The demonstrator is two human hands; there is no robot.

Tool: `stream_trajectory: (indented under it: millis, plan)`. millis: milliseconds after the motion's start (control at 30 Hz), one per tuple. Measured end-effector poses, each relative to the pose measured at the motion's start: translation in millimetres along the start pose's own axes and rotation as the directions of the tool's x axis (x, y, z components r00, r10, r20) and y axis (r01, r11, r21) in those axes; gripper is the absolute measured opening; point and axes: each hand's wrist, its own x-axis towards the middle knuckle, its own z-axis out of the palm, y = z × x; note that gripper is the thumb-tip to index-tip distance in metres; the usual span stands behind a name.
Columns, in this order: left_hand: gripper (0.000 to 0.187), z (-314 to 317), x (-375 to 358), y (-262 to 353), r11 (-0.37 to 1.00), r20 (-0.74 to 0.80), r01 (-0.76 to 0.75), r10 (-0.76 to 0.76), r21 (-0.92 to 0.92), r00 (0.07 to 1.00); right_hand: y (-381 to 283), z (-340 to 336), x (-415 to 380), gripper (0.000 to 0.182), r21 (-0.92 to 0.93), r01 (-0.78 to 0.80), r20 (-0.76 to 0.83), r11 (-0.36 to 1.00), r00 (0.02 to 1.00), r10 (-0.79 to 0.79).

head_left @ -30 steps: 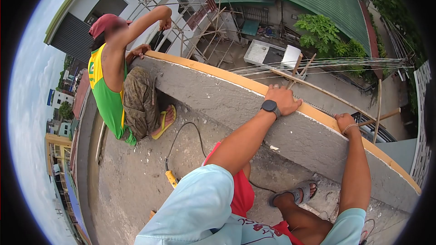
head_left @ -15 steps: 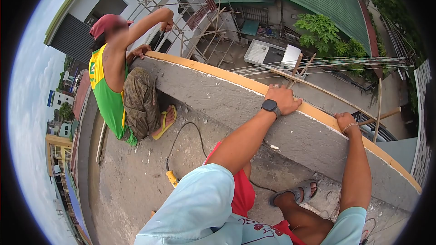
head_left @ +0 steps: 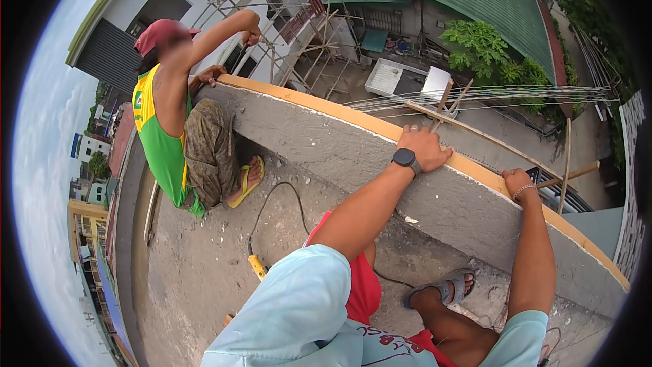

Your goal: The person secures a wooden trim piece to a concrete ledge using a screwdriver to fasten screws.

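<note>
A long, thin orange board (head_left: 314, 104) runs along the outer top edge of a rough grey concrete parapet (head_left: 305, 129). My left hand (head_left: 424, 149), with a dark watch on its wrist, is closed over the board near its middle. Farther right, my right hand (head_left: 519, 182) grips the same board, its fingers curled over the far edge and out of sight. A bracelet circles that wrist. Between the two hands the board's orange face shows.
A crouching person (head_left: 166, 102) has one hand on the board's left end and the other raised. Below the parapet lie a yellow corded power tool (head_left: 257, 267) and its black cable. Beyond the edge are a drop, wires (head_left: 516, 95), wooden poles (head_left: 564, 163) and bamboo scaffolding (head_left: 272, 34).
</note>
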Motion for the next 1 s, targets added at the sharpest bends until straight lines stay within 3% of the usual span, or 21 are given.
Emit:
stream_trajectory:
  millis: [267,533,633,1000]
  plan:
    - [0.061,0,1,0,1.0,0.005,-0.001,0.001,0.007,1.0,4,1,3,0.048,-0.001,0.009,0.008,1.0,1.0,-0.009]
    - [0.06,-1,0,1,1.0,-0.001,0.003,-0.003,0.004,1.0,26,15,23,0.048,-0.09,0.13,0.021,0.987,0.991,-0.128]
    - [0.06,-1,0,1,1.0,0.008,0.006,-0.006,-0.004,1.0,16,9,14,0.048,-0.026,0.046,0.01,0.999,0.999,-0.046]
    - [0.059,-2,0,1,1.0,0.004,0.002,-0.002,-0.004,1.0,13,7,11,0.048,-0.037,0.067,0.016,0.997,0.998,-0.067]
